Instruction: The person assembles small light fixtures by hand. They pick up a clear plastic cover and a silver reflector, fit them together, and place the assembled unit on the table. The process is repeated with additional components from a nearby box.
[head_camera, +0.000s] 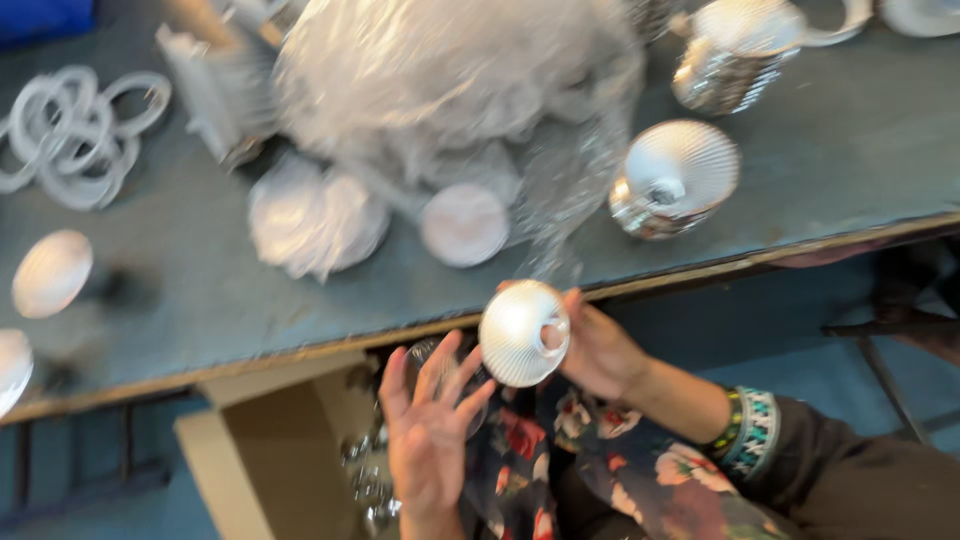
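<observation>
1. Head view: right hand (600, 350) has its grip clamped on a shiny ribbed silver reflector cone (522, 333), below the grey worktop (820, 150) edge.
2. Left hand (432, 430), fingers spread, cups what seems a clear glass piece (430, 360).

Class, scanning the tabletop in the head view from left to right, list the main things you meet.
Pile of white plastic rings → crumpled clear plastic bag → ribbed silver reflector cup lying on the table.

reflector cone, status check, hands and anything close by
Right hand holds ribbed reflector cone. Left hand open on clear glass piece. Cardboard box below.
</observation>
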